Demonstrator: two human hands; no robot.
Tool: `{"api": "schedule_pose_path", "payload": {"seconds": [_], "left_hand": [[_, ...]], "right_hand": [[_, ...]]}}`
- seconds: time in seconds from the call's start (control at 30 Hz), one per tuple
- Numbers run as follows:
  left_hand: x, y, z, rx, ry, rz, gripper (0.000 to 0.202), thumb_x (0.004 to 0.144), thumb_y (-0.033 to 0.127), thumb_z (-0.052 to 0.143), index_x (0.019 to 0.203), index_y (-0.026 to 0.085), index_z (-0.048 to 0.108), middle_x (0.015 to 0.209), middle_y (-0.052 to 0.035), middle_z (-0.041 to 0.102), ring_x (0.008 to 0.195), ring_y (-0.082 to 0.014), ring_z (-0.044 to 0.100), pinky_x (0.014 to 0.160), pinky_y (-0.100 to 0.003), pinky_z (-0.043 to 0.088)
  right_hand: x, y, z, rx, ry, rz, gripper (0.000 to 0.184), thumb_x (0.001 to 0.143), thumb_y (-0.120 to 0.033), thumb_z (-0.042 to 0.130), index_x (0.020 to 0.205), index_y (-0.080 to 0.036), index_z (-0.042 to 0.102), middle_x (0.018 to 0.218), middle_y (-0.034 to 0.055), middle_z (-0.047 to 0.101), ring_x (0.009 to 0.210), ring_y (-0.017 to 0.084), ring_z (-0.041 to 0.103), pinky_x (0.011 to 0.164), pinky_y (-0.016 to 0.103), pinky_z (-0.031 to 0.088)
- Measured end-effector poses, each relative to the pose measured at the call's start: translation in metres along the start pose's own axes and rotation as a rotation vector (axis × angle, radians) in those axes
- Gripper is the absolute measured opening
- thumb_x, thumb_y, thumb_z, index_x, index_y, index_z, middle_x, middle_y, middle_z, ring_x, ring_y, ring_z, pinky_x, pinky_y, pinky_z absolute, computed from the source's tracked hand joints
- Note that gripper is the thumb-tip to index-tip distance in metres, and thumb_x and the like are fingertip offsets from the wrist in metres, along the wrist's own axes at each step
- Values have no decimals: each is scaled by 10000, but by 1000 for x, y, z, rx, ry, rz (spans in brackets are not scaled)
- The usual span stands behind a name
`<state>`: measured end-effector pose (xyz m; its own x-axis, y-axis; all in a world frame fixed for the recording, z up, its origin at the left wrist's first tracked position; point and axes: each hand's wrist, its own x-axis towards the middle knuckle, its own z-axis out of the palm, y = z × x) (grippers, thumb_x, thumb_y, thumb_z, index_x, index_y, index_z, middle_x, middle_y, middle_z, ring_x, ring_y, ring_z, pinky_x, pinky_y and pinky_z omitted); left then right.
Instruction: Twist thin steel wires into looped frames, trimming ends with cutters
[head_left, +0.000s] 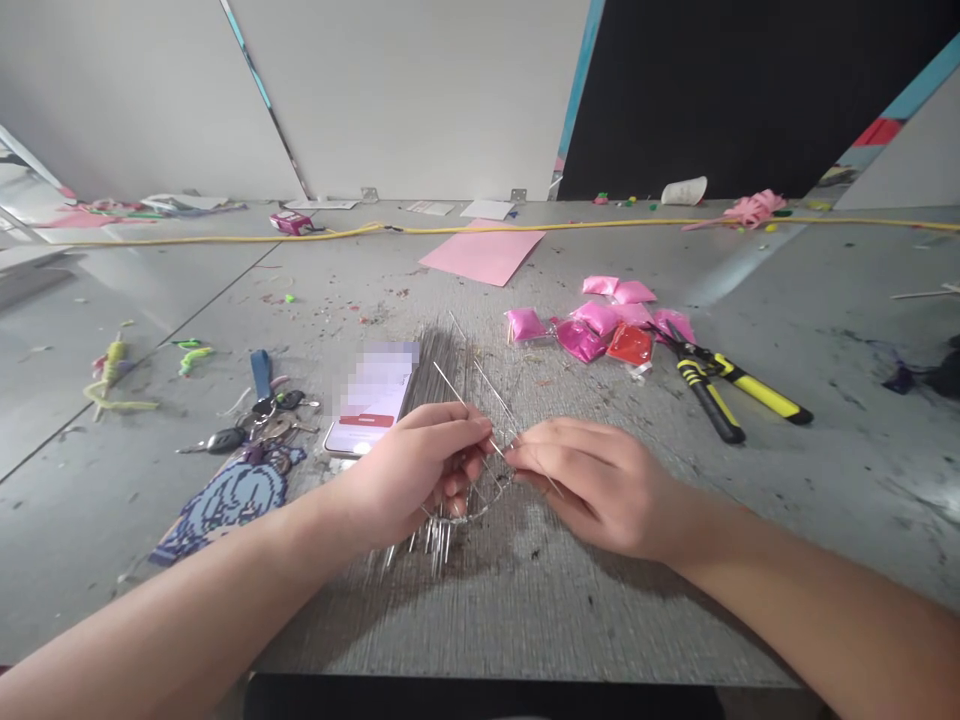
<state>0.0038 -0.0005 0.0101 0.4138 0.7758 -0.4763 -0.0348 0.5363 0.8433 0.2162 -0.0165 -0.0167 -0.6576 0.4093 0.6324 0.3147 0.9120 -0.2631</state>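
My left hand (pixel 427 460) pinches a thin straight metal wire (pixel 448 382) between thumb and forefinger, its free end pointing up and away. Close beside it, my right hand (pixel 600 478) has its fingertips closed at the joint where wires cross. From there a bent, twisted wire loop (pixel 480 516) curves down beneath my left fingers. Another loose wire end (pixel 491 388) sticks up between the hands. Under and behind my left hand lies a bundle of straight wires (pixel 439 370). My fingers hide part of the loop.
Left of the bundle lies a phone (pixel 367 400), then keys (pixel 225 440) on a blue patterned piece (pixel 232 500). Yellow-black pliers (pixel 731 385) and pink packets (pixel 596 318) lie to the right. Behind are a pink sheet (pixel 484 252) and a yellow cord (pixel 315 237).
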Motion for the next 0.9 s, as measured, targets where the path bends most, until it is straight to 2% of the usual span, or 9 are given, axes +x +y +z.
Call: {"api": "schedule_pose_path", "payload": {"seconds": [0.17, 0.3, 0.43, 0.63, 0.8, 0.9], "left_hand": [[-2, 2, 2, -34, 13, -23, 222, 917, 247, 568, 717, 151, 567, 535, 42, 488, 387, -37, 372, 343, -132, 345], [-1, 1, 1, -112, -37, -62, 227, 915, 235, 568, 709, 140, 572, 536, 42, 468, 391, -25, 355, 343, -115, 300], [0, 0, 1, -187, -77, -86, 233, 913, 248, 579, 712, 130, 574, 553, 44, 456, 402, -18, 363, 351, -109, 297], [1, 0, 1, -85, -31, -56, 238, 909, 259, 581, 705, 136, 586, 551, 36, 487, 400, -32, 380, 358, -131, 349], [0, -1, 0, 81, -41, -1, 249, 909, 267, 572, 687, 156, 589, 559, 30, 519, 415, -59, 417, 374, -169, 400], [-1, -1, -1, 191, -62, 17, 255, 908, 287, 573, 685, 165, 586, 566, 35, 513, 428, -66, 428, 382, -177, 402]], "right_hand": [[4, -3, 2, -118, 65, -59, 155, 933, -26, 543, 1050, -49, 642, 966, 147, 734, 937, 206, 678, 858, 343, 613], [8, -6, 0, -217, 91, -106, 126, 938, -39, 543, 1002, -73, 646, 918, 136, 740, 890, 206, 693, 839, 344, 631], [6, -3, 1, -242, 113, -126, 156, 929, -41, 566, 1063, -79, 637, 945, 132, 742, 906, 209, 691, 847, 352, 630], [2, 7, 6, -23, 91, -42, 214, 881, -29, 631, 1073, -121, 609, 973, 101, 716, 907, 186, 662, 815, 341, 591], [4, 4, 4, 188, 65, 170, 212, 860, -104, 669, 1058, -150, 610, 889, 53, 650, 792, 154, 602, 708, 308, 533], [5, 1, 1, 299, -5, 200, 161, 872, -104, 637, 1026, -151, 635, 880, 50, 610, 771, 145, 580, 687, 294, 509]]}}
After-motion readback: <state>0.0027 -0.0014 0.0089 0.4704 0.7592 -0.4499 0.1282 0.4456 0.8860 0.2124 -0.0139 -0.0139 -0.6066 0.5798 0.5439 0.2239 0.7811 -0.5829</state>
